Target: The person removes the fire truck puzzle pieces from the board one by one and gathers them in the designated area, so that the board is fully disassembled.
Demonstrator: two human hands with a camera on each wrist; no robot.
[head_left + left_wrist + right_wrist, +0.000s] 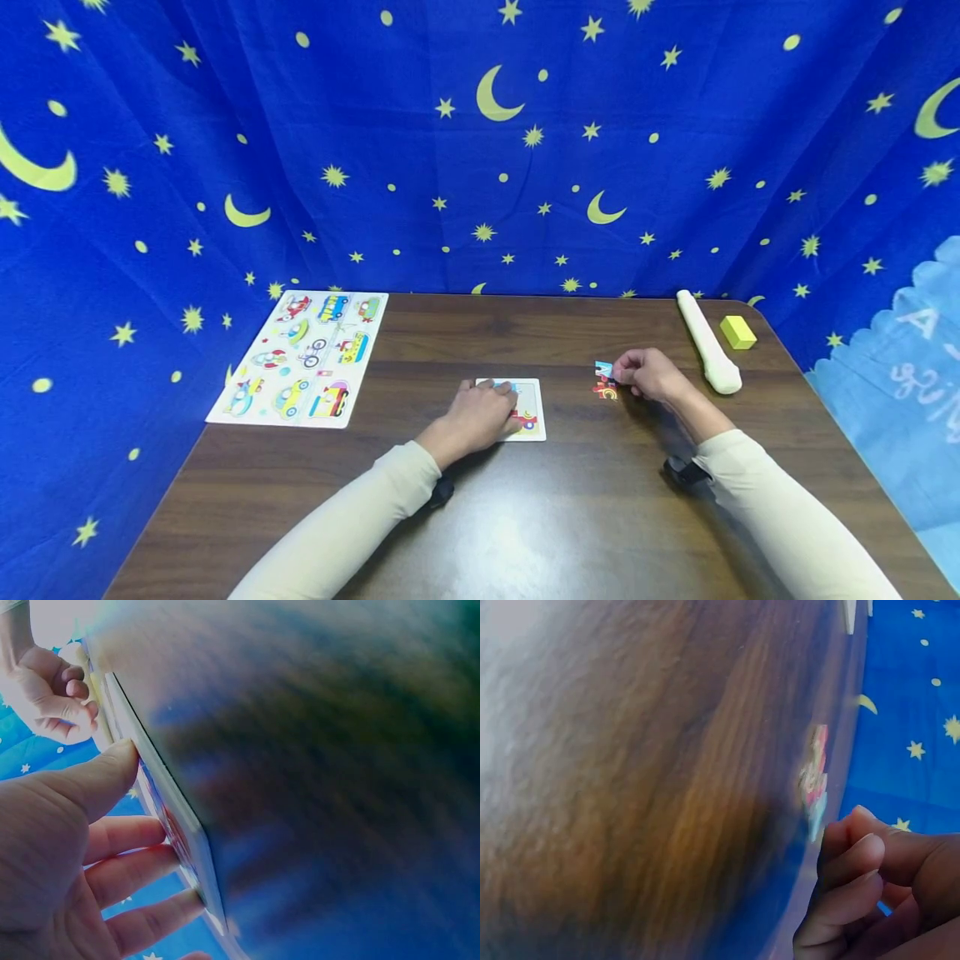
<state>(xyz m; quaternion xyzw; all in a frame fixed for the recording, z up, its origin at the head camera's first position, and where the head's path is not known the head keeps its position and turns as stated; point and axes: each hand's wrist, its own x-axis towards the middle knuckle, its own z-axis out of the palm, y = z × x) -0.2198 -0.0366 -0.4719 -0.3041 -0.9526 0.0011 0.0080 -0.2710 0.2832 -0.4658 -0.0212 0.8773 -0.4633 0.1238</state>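
My left hand rests on a small white-rimmed jigsaw board, covering much of its left side. In the left wrist view, the fingertips and thumb of that hand touch the face and rim of the board, with the fingers fairly straight. To the right, my right hand has its fingers curled, thumb and index finger pinching the edge of a light blue jigsaw piece. Red and yellow jigsaw pieces lie beside it. The right wrist view shows the fingertips at the blue piece.
A large white board with vehicle pictures lies at the back left of the brown table. Toward the back right are a pale, club-shaped object and a yellow block. A blue star-and-moon curtain hangs behind the table.
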